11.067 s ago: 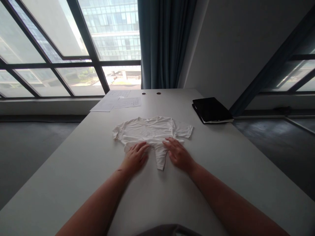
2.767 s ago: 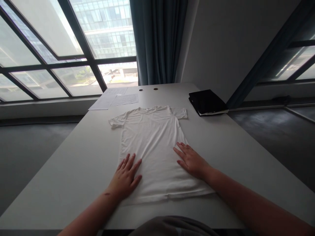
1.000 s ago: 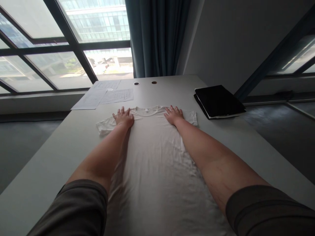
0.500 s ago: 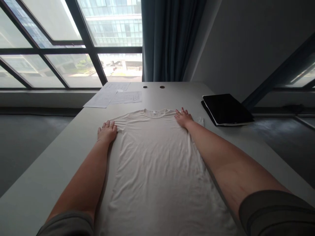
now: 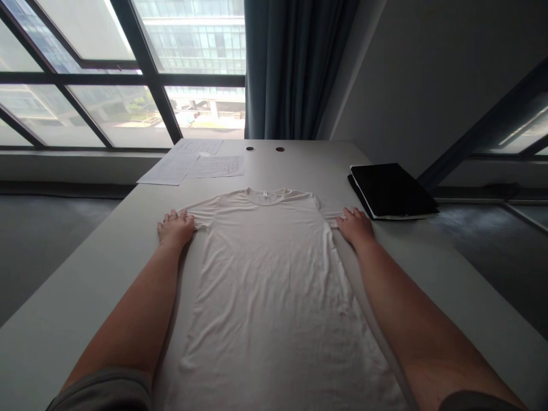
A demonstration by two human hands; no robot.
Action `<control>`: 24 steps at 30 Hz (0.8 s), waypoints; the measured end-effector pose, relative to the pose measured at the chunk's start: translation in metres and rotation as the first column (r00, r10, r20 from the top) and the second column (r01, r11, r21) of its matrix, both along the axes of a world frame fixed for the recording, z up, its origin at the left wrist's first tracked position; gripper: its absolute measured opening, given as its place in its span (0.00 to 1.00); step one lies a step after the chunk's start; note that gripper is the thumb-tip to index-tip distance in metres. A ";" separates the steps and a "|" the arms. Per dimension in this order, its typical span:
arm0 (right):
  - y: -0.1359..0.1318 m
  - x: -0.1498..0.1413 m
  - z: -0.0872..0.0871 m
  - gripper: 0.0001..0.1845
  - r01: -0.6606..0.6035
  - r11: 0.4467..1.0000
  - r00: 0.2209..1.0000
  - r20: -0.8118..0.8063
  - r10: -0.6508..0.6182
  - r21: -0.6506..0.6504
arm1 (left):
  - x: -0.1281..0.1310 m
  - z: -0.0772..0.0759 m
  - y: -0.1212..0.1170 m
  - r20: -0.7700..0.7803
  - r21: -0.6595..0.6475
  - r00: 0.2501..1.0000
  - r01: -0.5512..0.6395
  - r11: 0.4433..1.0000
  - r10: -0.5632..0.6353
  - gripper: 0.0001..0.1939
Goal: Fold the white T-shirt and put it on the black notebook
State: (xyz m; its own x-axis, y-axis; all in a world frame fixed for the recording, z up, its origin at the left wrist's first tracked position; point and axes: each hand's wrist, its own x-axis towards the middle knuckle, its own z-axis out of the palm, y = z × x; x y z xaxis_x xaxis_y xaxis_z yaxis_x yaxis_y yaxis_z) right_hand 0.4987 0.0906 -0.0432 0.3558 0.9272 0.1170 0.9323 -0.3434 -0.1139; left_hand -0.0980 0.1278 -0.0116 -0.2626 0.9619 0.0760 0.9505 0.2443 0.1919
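Observation:
A white T-shirt (image 5: 269, 274) lies spread on the table with its neckline at the far end and light wrinkles down the body. At the outer end of the left sleeve, my left hand (image 5: 175, 227) rests with its fingers stretched out, touching the fabric. My right hand (image 5: 356, 224) lies on the end of the right sleeve, fingers extended and slightly apart. A small tag shows inside the collar. The shirt's lower hem is out of view.
Printed papers (image 5: 171, 166) lie at the table's far left. Close beyond my right hand is a black folder (image 5: 394, 190). Two round cable holes sit near the back edge of the white table (image 5: 317, 162). A dark curtain (image 5: 295, 68) hangs behind, beside a window.
My right hand has moved right from the shirt's shoulder to the sleeve end, and that sleeve now lies extended outward. My left hand stays at its sleeve; the view shifts slightly.

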 end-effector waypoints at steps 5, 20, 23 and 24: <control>0.005 -0.001 0.003 0.40 0.119 0.991 0.993 -0.011 -0.118 0.067 | 0.003 -0.002 -0.008 -0.011 -0.013 0.997 -0.080 0.997 0.080 0.44; 0.003 -0.017 0.028 0.23 0.246 0.914 0.929 -0.348 -0.128 0.321 | 0.001 0.010 -0.008 0.026 0.154 0.996 -0.084 0.984 0.081 0.19; -0.002 -0.022 0.032 0.27 0.258 0.900 0.902 -0.421 -0.094 0.351 | 0.000 0.011 -0.007 0.124 0.157 0.984 -0.150 0.976 0.131 0.19; -0.003 -0.023 0.033 0.30 0.239 0.898 0.897 -0.439 -0.058 0.370 | 0.000 0.011 -0.007 0.153 0.156 0.979 -0.160 0.975 0.137 0.19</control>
State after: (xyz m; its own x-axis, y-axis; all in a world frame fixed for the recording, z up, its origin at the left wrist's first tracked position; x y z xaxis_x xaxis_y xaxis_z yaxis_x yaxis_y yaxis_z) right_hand 0.4756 0.0876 -0.0103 0.5846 0.7604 0.2828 0.7112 -0.3126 -0.6297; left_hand -0.0981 0.1205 -0.0005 -0.4211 0.8881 0.1843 0.8666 0.3339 0.3709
